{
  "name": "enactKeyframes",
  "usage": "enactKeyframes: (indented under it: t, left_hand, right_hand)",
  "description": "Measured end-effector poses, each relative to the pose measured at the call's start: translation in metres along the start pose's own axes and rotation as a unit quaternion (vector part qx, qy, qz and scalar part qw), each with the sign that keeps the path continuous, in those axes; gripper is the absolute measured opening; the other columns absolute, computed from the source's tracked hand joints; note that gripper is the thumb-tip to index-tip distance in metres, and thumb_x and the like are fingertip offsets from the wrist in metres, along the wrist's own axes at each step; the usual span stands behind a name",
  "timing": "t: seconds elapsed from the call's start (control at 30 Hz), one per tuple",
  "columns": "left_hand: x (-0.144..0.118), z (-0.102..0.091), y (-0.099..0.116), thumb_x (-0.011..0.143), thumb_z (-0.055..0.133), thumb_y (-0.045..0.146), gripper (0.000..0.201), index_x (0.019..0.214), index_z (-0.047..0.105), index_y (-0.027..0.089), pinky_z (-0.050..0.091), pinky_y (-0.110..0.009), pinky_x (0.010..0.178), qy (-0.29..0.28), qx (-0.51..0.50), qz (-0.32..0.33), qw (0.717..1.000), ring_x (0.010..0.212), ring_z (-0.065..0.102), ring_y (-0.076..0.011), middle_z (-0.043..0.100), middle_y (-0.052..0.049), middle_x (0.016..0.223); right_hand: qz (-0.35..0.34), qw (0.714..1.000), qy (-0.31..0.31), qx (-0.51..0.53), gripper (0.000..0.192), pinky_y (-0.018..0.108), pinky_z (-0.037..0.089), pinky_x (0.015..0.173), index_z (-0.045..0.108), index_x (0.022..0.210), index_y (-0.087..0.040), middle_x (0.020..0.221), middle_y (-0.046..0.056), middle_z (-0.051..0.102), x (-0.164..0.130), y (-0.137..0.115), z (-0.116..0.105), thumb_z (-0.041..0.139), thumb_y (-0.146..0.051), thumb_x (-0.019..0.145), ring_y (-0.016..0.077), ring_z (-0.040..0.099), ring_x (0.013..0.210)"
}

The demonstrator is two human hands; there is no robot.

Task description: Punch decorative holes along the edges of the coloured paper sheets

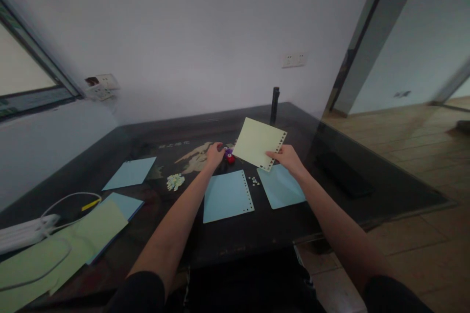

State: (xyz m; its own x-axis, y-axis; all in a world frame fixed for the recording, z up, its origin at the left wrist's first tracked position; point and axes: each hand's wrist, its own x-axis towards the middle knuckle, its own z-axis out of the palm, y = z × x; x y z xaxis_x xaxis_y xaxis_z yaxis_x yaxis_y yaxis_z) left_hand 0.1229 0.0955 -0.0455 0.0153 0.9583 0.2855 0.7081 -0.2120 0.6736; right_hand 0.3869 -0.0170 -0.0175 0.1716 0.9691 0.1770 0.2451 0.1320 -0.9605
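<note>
My right hand [285,157] pinches a pale yellow sheet [259,142] by its right edge, holding it tilted above the table. Punched holes run along that edge and part of the bottom edge. My left hand [215,154] has its fingers curled against a small purple paper punch [228,151], which they partly hide. Touching it is a red punch [230,158]. Below lie a blue sheet [226,197] with holes along its right side and another blue sheet [282,188]. Tiny punched-out pieces [254,181] lie between them.
Left of my left arm lie a pile of paper cutouts [175,182], a blue sheet [130,173], stacked yellow paper [99,227], a yellow pen-like item [90,205] and a white power strip [29,233] with its cord. A black upright object [275,103] stands behind; a dark flat object [343,173] lies right.
</note>
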Motion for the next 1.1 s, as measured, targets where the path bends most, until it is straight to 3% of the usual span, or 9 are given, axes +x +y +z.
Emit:
enactKeyframes:
  t: [0.2, 0.57, 1.0, 1.1]
  left_hand:
    - [0.0006, 0.0017, 0.0013, 0.081, 0.059, 0.031, 0.025, 0.100, 0.067, 0.016, 0.045, -0.031, 0.084, -0.043, 0.056, -0.001, 0.997, 0.097, 0.062, -0.0237, 0.070, -0.011, 0.099]
    - [0.0009, -0.0059, 0.0034, 0.078, 0.060, 0.032, 0.030, 0.105, 0.067, 0.020, 0.046, -0.027, 0.078, -0.080, 0.142, 0.007, 0.987, 0.096, 0.063, -0.0231, 0.070, -0.010, 0.104]
    - [0.0035, 0.0017, -0.0023, 0.081, 0.058, 0.040, 0.030, 0.096, 0.068, 0.016, 0.046, -0.031, 0.078, -0.055, 0.156, 0.018, 0.986, 0.093, 0.064, -0.0252, 0.069, -0.014, 0.097]
    - [0.0014, -0.0003, -0.0034, 0.084, 0.055, 0.035, 0.028, 0.104, 0.062, 0.016, 0.046, -0.030, 0.082, -0.008, 0.092, 0.035, 0.995, 0.096, 0.063, -0.0214, 0.068, -0.012, 0.104]
  right_hand:
    - [-0.008, 1.000, -0.011, -0.009, 0.020, 0.037, 0.056, 0.069, 0.072, 0.082, -0.011, 0.085, 0.011, 0.074, -0.0035, -0.0058, 0.0030, 0.070, -0.023, 0.066, 0.0271, 0.070, 0.079]
    - [-0.013, 1.000, -0.011, -0.016, 0.019, 0.039, 0.056, 0.071, 0.072, 0.081, -0.011, 0.084, 0.010, 0.074, -0.0053, -0.0092, 0.0047, 0.071, -0.022, 0.066, 0.0262, 0.070, 0.078]
    - [-0.017, 1.000, -0.004, -0.001, 0.026, 0.041, 0.056, 0.074, 0.071, 0.086, -0.008, 0.088, 0.013, 0.073, -0.0077, -0.0102, 0.0016, 0.069, -0.026, 0.067, 0.0275, 0.070, 0.081]
    - [-0.022, 1.000, 0.009, -0.010, 0.025, 0.040, 0.055, 0.073, 0.071, 0.083, -0.009, 0.087, 0.012, 0.073, -0.0064, -0.0098, 0.0007, 0.069, -0.027, 0.066, 0.0270, 0.069, 0.080]
